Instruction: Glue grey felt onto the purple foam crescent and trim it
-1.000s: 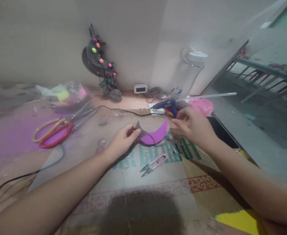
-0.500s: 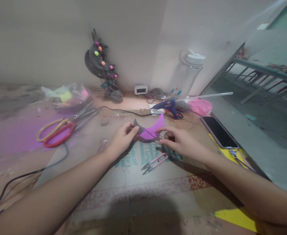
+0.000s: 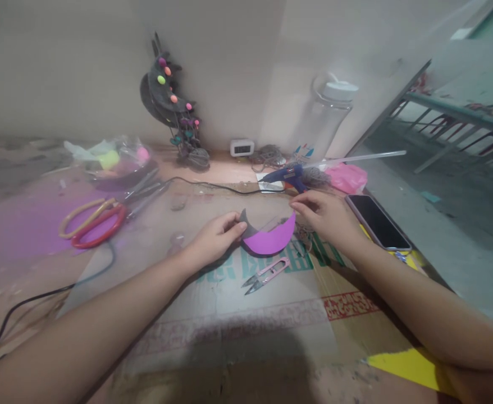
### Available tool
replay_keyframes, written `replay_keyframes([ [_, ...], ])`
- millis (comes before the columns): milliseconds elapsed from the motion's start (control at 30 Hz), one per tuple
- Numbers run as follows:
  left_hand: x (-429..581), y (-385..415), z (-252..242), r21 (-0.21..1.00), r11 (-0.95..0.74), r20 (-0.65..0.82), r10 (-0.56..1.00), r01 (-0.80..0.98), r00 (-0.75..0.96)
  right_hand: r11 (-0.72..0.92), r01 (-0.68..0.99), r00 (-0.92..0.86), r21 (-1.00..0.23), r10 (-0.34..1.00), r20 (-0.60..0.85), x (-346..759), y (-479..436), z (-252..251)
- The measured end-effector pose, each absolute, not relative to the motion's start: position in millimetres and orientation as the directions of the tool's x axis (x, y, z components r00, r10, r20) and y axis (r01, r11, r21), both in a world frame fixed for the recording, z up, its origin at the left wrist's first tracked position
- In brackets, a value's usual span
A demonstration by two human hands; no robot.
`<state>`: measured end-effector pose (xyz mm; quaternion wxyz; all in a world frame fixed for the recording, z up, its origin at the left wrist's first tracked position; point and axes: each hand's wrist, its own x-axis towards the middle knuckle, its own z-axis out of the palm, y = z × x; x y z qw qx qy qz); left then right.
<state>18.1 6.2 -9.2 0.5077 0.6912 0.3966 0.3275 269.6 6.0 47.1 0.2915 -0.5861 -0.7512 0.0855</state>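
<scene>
A crescent-shaped cutout [image 3: 272,240], purple over most of its face and dark grey at its left tip, is held just above the work surface. My left hand [image 3: 221,238] pinches the grey left end between thumb and fingers. At the upper right tip, the thumb and fingertips of my right hand [image 3: 328,216] are closed on the purple end. Thread snips [image 3: 267,275] with a pink handle lie below the cutout. Right behind my right hand is a blue glue gun [image 3: 286,175] with a clear glue stick in it.
Large scissors [image 3: 97,224] with red and tan handles and a plastic bag [image 3: 115,160] of coloured balls lie at left. A decorated grey crescent [image 3: 168,92], a small clock [image 3: 242,147] and a bottle [image 3: 324,123] stand at the wall. A phone [image 3: 377,221] lies near the right edge.
My right hand has moved right and slightly up to the cutout's right tip. The purple face has turned and now shows as a broad, smooth crescent. My left hand keeps its pinch.
</scene>
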Motion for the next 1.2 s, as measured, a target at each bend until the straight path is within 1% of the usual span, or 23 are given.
replay_keyframes([
  [167, 17.0, 5.8, -9.4, 0.968, -0.149, 0.009, 0.828, 0.204, 0.561, 0.197, 0.828, -0.045, -0.525, 0.957, 0.288, 263.1, 4.0, 52.5],
  [267, 15.5, 6.9, -12.3, 0.968, -0.152, 0.006, 0.808, 0.198, 0.589, 0.179, 0.825, -0.017, -0.536, 0.956, 0.293, 262.0, 3.5, 51.4],
  [333, 15.1, 7.8, -14.0, 0.970, -0.152, 0.010, 0.805, 0.191, 0.593, 0.233, 0.817, -0.064, -0.527, 0.946, 0.319, 264.2, 5.2, 45.3],
  [400, 15.5, 8.2, -14.5, 0.970, -0.154, 0.013, 0.810, 0.190, 0.586, 0.341, 0.781, -0.162, -0.523, 0.920, 0.358, 266.9, 7.0, 36.9],
  [467, 16.6, 8.2, -13.4, 0.968, -0.158, 0.018, 0.822, 0.196, 0.570, 0.432, 0.720, -0.236, -0.542, 0.888, 0.394, 267.7, 6.5, 30.4],
  [500, 17.3, 8.0, -12.4, 0.967, -0.159, 0.022, 0.828, 0.198, 0.561, 0.441, 0.694, -0.247, -0.569, 0.888, 0.387, 266.9, 4.9, 29.2],
  [533, 17.8, 7.6, -11.3, 0.967, -0.160, 0.025, 0.833, 0.197, 0.553, 0.423, 0.668, -0.244, -0.611, 0.901, 0.358, 265.3, 2.5, 29.5],
  [667, 18.4, 6.0, -7.7, 0.965, -0.160, 0.025, 0.843, 0.207, 0.537, 0.238, 0.529, -0.247, -0.815, 0.961, 0.120, 254.7, -11.3, 38.8],
  [767, 17.5, 5.6, -7.0, 0.959, -0.180, 0.037, 0.844, 0.218, 0.535, 0.086, 0.377, -0.316, -0.922, 0.948, -0.041, 247.5, -18.9, 39.7],
  [833, 16.9, 6.0, -7.2, 0.954, -0.192, 0.041, 0.845, 0.230, 0.533, -0.020, 0.267, -0.381, -0.964, 0.916, -0.125, 244.8, -21.0, 33.7],
  [900, 16.7, 6.8, -7.9, 0.951, -0.198, 0.042, 0.844, 0.238, 0.534, -0.053, 0.190, -0.441, -0.980, 0.888, -0.134, 243.9, -20.8, 24.6],
  [967, 16.8, 7.7, -9.0, 0.953, -0.194, 0.041, 0.842, 0.232, 0.538, -0.026, 0.157, -0.474, -0.987, 0.875, -0.098, 244.2, -18.9, 15.7],
  [1033, 17.1, 8.2, -10.0, 0.959, -0.182, 0.036, 0.838, 0.217, 0.545, -0.008, 0.147, -0.462, -0.989, 0.883, -0.076, 244.6, -16.5, 9.6],
  [1100, 17.4, 7.9, -10.5, 0.964, -0.167, 0.027, 0.832, 0.204, 0.554, -0.006, 0.177, -0.407, -0.984, 0.910, -0.078, 244.5, -14.6, 7.5],
  [1200, 17.3, 7.0, -9.9, 0.967, -0.153, 0.012, 0.827, 0.204, 0.561, 0.046, 0.289, -0.324, -0.956, 0.944, -0.053, 243.5, -13.8, 9.8],
])
